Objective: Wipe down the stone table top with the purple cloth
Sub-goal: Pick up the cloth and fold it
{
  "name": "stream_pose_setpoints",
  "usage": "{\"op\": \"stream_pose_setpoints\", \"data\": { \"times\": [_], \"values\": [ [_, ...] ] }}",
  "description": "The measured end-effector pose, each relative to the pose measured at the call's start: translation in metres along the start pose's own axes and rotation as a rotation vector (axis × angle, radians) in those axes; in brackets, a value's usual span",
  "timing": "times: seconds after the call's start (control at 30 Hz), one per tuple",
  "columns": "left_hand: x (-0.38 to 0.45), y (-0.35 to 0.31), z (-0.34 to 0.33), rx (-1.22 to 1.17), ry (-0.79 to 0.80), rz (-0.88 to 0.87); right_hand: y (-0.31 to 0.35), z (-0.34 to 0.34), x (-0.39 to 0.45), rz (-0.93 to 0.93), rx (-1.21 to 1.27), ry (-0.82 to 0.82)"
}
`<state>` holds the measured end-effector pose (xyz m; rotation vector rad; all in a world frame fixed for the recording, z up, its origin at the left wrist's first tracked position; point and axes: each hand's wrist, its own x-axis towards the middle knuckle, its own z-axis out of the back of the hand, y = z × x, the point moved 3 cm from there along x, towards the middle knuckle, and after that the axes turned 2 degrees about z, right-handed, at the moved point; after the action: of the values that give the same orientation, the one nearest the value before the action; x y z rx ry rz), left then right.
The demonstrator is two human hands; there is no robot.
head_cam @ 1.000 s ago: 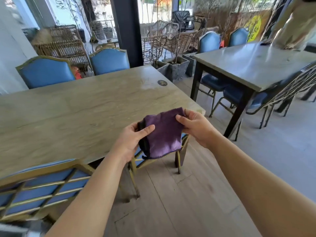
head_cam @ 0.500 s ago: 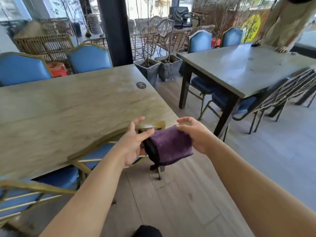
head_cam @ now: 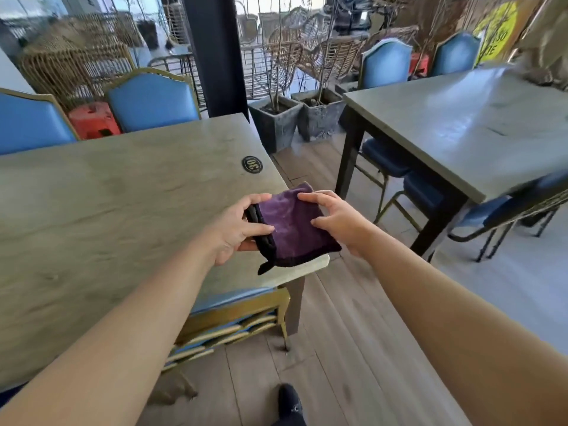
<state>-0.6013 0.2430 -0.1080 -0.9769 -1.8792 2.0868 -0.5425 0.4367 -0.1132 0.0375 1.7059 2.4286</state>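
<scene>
The folded purple cloth (head_cam: 292, 229) with a dark border hovers flat just over the near right corner of the stone table top (head_cam: 123, 204). My left hand (head_cam: 236, 230) grips its left edge, thumb on top and fingers underneath. My right hand (head_cam: 335, 221) holds the right edge, with the fingers spread over the top of the cloth. Whether the cloth touches the stone I cannot tell.
A round black number plate (head_cam: 252, 164) lies near the table's right edge. Blue chairs (head_cam: 152, 101) stand behind the table and one (head_cam: 233, 318) is tucked under its near side. A second table (head_cam: 461, 124) stands to the right across a wooden-floor aisle. Two stone planters (head_cam: 276, 124) sit beyond.
I have stepped closer and both hands have carried the cloth forward from below the table edge, over the floor, to above the table's near right corner. The cloth now lies flatter.
</scene>
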Motion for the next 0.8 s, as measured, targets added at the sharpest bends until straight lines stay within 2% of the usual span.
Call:
{"op": "stream_pose_setpoints", "data": {
  "times": [0.13, 0.27, 0.43, 0.53, 0.67, 0.73, 0.8],
  "values": [
    [0.06, 0.012, 0.008, 0.012, -0.051, 0.043, -0.025, 0.0, 0.061, 0.005, -0.154, 0.004],
    [0.103, 0.044, 0.015, 0.142, -0.092, 0.131, -0.064, -0.017, 0.096, -0.038, -0.253, 0.068],
    [0.128, 0.078, 0.012, 0.566, -0.125, 0.138, -0.112, -0.028, 0.114, -0.073, -0.337, 0.173],
    [0.135, 0.088, 0.009, 0.609, -0.149, 0.185, -0.131, -0.03, 0.116, -0.12, -0.415, 0.255],
    [0.138, 0.106, 0.009, 0.763, -0.175, 0.265, -0.145, -0.029, 0.114, -0.092, -0.641, 0.356],
    [0.134, 0.108, 0.008, 0.89, -0.164, 0.329, -0.147, -0.026, 0.114, -0.068, -0.729, 0.417],
    [0.128, 0.104, 0.005, 1.077, -0.225, 0.361, -0.145, -0.021, 0.113, -0.041, -0.785, 0.403]
  ]
}}
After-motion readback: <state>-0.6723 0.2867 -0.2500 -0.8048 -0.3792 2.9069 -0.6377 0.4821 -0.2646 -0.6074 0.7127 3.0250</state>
